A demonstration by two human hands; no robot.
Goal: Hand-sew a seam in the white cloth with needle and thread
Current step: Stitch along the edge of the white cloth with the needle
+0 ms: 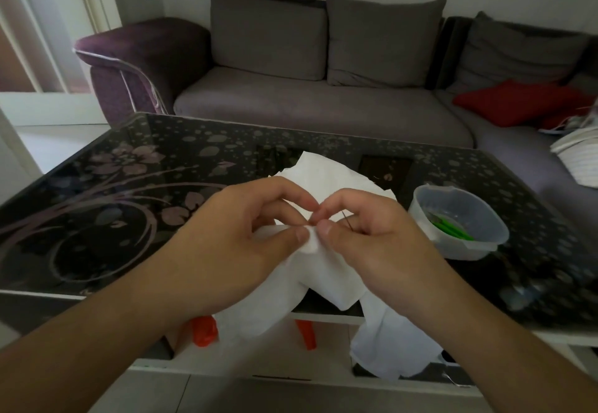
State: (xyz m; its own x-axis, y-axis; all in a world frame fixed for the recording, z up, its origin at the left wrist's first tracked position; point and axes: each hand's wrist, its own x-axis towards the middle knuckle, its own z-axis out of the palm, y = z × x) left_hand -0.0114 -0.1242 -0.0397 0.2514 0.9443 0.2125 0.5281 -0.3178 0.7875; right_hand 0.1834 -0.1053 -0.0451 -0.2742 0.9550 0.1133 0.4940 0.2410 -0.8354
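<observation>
Both hands meet over a dark floral-printed glass table [106, 186]: the left hand [233, 234] pinches a folded edge of the white cloth [326, 264] between thumb and forefinger, fingers curled, while the right hand [372, 234] pinches the same fold just beside it, with a thin dark needle [347, 219] showing between its fingers. No thread can be made out. The cloth drapes from the tabletop over the near edge. A clean stitch likely calls for the left hand holding the fold taut and flat while the needle goes straight through close to the edge. At right, near the cloth, a translucent plastic bowl [485, 215] holds green-handled items [453, 230], too blurred to identify.
</observation>
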